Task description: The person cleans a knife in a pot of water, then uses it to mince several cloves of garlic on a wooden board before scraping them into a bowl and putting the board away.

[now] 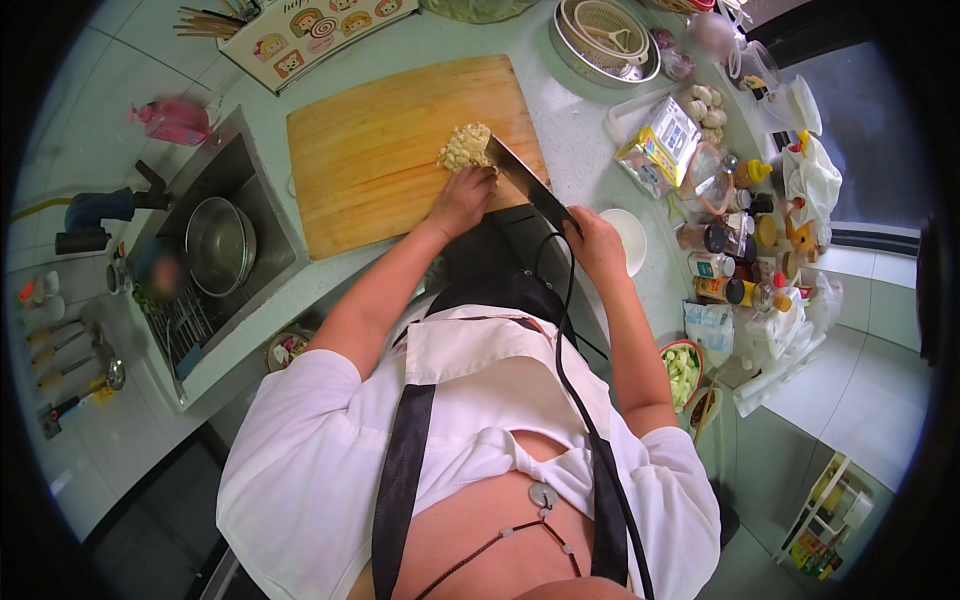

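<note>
My right hand is closed round the handle of a kitchen knife. The knife's dark, broad blade slants up and left across the right part of a wooden cutting board. Against the blade's far end lies a small heap of cream-coloured chopped food, its kind too small to tell. My left hand rests at the heap's near side with curled fingers, holding the food beside the blade. The fingertips are partly hidden.
Left of the board is a sink with a metal bowl. A white bowl sits by my right hand. Seasoning jars, garlic bulbs and a metal basin line the right and back. A cable hangs over my front.
</note>
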A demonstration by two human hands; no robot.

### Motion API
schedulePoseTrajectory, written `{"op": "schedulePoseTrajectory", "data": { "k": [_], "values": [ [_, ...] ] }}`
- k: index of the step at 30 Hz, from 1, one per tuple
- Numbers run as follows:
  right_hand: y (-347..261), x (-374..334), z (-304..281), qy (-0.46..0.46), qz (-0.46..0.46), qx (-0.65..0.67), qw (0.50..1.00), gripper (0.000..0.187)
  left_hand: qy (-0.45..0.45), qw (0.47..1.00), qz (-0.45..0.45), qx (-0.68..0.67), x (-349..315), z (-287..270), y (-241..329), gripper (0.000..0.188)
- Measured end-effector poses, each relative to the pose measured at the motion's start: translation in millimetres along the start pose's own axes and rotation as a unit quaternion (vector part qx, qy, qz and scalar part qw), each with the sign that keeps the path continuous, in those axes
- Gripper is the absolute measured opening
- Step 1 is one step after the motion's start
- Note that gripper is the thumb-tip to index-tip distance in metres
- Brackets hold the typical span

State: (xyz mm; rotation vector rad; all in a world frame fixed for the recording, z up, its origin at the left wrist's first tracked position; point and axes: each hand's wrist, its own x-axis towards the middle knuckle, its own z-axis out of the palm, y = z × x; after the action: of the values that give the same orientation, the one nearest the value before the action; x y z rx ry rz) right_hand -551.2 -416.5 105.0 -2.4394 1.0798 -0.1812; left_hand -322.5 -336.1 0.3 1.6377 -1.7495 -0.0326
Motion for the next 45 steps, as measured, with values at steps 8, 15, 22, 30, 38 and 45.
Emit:
{"op": "schedulePoseTrajectory", "data": {
  "k": [8, 15, 22, 30, 38, 45],
  "values": [
    [-4, -2, -2, -0.012, -0.001, -0.011, 1.000, 0.015, -0.007, 1.000, -0.005, -0.020, 0, -2, 1, 0.023],
    [-7, 10, 8, -0.103, 0.041, -0.081, 0.991, 0.015, -0.016, 1.000, 0.006, -0.023, -3, -3, -1, 0.023],
    [-8, 6, 11, -0.051, 0.044, -0.041, 0.997, 0.015, -0.013, 0.999, -0.009, -0.037, -4, -12, -2, 0.022],
    [-29, 14, 14, -0.058, 0.033, -0.023, 0.998, 0.018, 0.041, 0.995, -0.087, -0.017, -27, -31, -21, 0.020],
    [-55, 26, 18, -0.076, 0.030, -0.055, 0.995, 0.016, 0.040, 0.997, -0.065, -0.029, -15, -33, -36, 0.024],
    [-56, 41, 32, -0.089, 0.041, -0.060, 0.993, 0.015, 0.030, 0.997, -0.066, -0.022, -19, -28, -44, 0.022]
  ]
}}
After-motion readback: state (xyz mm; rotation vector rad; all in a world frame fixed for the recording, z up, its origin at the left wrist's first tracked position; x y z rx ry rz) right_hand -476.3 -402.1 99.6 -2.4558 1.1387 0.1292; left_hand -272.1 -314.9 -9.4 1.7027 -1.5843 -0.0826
